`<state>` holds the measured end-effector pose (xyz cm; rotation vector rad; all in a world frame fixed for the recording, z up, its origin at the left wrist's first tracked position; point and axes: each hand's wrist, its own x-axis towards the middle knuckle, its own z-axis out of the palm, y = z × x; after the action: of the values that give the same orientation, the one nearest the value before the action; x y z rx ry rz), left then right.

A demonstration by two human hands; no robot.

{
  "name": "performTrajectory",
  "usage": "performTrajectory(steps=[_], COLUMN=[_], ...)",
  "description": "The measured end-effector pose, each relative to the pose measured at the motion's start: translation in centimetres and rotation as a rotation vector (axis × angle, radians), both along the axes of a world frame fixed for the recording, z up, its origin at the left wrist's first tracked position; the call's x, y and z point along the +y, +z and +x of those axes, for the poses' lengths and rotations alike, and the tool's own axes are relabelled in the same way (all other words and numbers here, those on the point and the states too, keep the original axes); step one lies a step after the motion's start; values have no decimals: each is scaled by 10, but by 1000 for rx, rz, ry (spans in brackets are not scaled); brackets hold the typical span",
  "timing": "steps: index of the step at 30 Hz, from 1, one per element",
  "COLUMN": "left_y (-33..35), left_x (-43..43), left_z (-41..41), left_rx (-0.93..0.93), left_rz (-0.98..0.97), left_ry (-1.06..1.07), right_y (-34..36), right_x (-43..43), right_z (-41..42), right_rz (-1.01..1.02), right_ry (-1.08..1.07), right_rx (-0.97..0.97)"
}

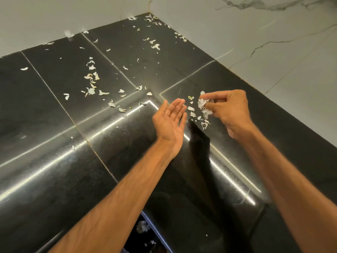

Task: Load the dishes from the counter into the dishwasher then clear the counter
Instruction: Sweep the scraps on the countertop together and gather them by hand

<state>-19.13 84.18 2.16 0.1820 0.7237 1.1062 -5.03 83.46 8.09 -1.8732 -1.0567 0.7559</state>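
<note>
A glossy black corner counter (54, 114) is strewn with several small white and pale green peel scraps (92, 77). My right hand (226, 110) hovers over the counter's right part and pinches a clump of white scraps (202, 104) between thumb and fingers. More loose scraps (204, 123) lie just under it. My left hand (170, 119) is held palm up, fingers straight, right beside the clump, with nothing in it. No dishes or dishwasher are in view.
White marble-look walls (255, 33) meet at the far corner behind the counter. Scraps gather near that corner (151, 19) and along the left wall (68, 33). Below the counter's front edge, a dark opening shows a few white scraps (142, 226).
</note>
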Motion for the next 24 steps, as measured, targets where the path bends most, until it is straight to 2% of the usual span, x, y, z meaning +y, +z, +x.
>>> performTrajectory(steps=[3, 5, 9, 11, 14, 19, 22, 24], left_y=[3, 7, 17, 20, 20, 15, 9, 7], left_x=[-2, -3, -1, 1, 4, 6, 9, 9], left_z=[7, 12, 22, 23, 19, 13, 10, 9], left_rx=[-115, -190, -340, -358, -308, -334, -400, -416], left_rz=[-51, -41, -66, -100, -122, -158, -168, -177], left_ry=[-38, -62, -46, -17, 1, 18, 29, 11], right_y=[8, 4, -9, -10, -11, -10, -12, -13], right_x=[-12, -19, -31, -37, -46, -51, -49, -48], right_z=[-14, -26, -50, -61, -74, -76, -74, -72], right_rz=[14, 35, 97, 142, 161, 128, 182, 210], right_ry=[76, 111, 49, 53, 102, 89, 95, 79], right_rx=[160, 188, -21, -105, -133, -5, 80, 67])
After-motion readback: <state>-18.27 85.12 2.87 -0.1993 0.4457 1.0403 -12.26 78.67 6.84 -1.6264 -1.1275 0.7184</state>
